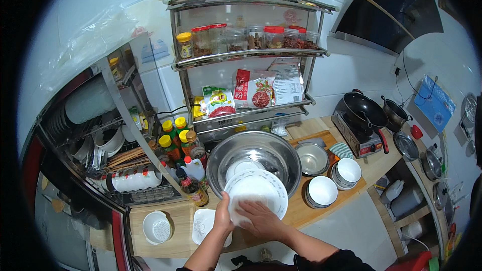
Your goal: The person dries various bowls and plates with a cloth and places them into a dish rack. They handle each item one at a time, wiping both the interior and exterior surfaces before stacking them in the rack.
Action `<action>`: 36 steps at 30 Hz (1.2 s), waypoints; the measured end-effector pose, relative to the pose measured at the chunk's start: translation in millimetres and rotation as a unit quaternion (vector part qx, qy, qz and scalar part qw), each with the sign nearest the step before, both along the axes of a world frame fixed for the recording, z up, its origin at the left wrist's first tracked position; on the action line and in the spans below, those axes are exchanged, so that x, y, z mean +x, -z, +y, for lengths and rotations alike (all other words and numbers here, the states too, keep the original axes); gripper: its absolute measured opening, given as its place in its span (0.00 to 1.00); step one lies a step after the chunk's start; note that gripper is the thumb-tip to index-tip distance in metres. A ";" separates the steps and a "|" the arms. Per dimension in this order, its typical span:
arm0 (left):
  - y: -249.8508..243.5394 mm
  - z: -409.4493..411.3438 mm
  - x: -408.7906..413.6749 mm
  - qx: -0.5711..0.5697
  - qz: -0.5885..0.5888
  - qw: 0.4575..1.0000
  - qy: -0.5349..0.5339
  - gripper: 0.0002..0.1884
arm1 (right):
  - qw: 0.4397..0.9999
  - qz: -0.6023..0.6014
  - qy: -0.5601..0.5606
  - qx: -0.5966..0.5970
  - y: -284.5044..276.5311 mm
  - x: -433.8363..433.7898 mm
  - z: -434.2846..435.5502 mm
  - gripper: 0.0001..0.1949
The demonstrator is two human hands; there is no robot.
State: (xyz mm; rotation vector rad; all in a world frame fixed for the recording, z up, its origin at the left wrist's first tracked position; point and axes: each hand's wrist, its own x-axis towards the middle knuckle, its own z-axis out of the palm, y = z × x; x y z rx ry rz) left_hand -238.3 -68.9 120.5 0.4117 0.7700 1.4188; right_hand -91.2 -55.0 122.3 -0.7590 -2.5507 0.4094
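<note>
A round white plate (260, 186) with a patterned rim is tilted over the near edge of a large stainless steel basin (222, 158). My left hand (223, 212) grips the plate's left edge, thumb on top. Flat on its face, my right hand (260, 218) presses a thin whitish cloth (241, 210), blurred as if moving. Another white dish (244, 166) lies inside the basin, partly hidden behind the held plate. Below my left hand a square white dish (203, 226) sits on the counter, partly covered by my forearm.
White bowls stand in two stacks, one nearer (322, 191) and one farther (348, 170), on a wooden board (301, 214) beside a metal pot (311, 159). Sauce bottles (194, 188) crowd the basin's left. A white strainer (157, 227), an open dish cabinet (131, 120), a spice rack (248, 52) and a wok (363, 109) surround this.
</note>
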 end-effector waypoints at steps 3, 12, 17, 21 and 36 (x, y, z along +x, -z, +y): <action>2.7 -10.4 -7.5 0.014 0.002 1.000 0.002 0.30 | 0.999 -0.050 0.011 -0.009 -10.9 26.9 -12.9 0.25; 4.2 -36.5 1.3 -0.124 0.086 0.976 0.160 0.33 | 0.924 0.055 0.346 -0.154 0.4 60.9 -10.6 0.27; 56.0 -36.9 18.1 -0.136 0.105 0.957 0.232 0.29 | 0.881 0.054 0.349 -0.313 45.2 109.0 -24.7 0.26; 60.8 -40.8 42.2 -0.131 0.082 0.945 0.288 0.28 | 0.840 0.120 0.373 -0.375 66.7 139.3 -42.4 0.27; 43.6 1.3 137.8 -0.160 0.049 0.952 0.257 0.30 | 0.611 0.296 0.507 -0.531 74.2 359.5 13.9 0.18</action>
